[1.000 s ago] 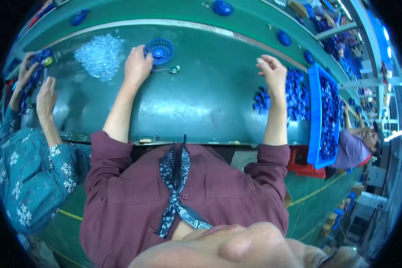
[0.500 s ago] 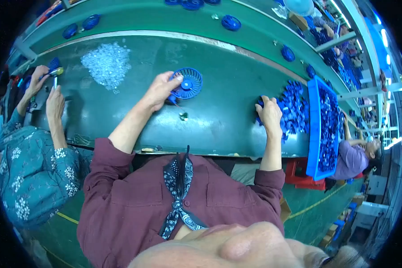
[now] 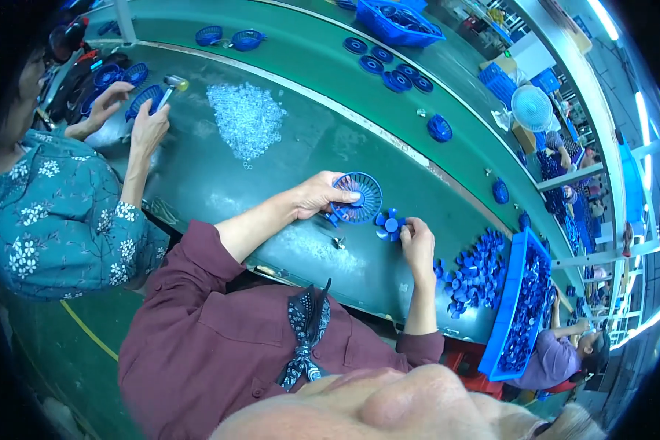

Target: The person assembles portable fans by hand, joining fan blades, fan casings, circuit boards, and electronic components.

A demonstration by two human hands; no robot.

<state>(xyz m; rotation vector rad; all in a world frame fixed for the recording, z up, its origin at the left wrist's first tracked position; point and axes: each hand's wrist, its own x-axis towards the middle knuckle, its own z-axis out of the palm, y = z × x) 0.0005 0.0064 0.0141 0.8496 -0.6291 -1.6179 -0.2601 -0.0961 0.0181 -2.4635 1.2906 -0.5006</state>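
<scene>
Green, glossy worktop [image 3: 301, 251], overhead light reflected. Above it, right hand [image 3: 419, 249] pinches a small blue plastic fan wheel [image 3: 391, 224] by its edge; left hand [image 3: 317, 196] grasps a round blue slatted plastic cage [image 3: 361, 196], thumb inside, near the wheel. Beyond, rightward: loose heap of blue fan wheels [image 3: 478, 273], long blue plastic bin [image 3: 506, 319]. Farther: heap of small clear pieces [image 3: 246, 121], green strip [image 3: 301, 53] bearing blue cages, white tube lights [image 3: 642, 121].

A maroon shirt [image 3: 220, 352] with rolled-up sleeves [image 3: 207, 249] and a knotted, white-patterned dark blue scarf [image 3: 307, 339] show at lower centre.
</scene>
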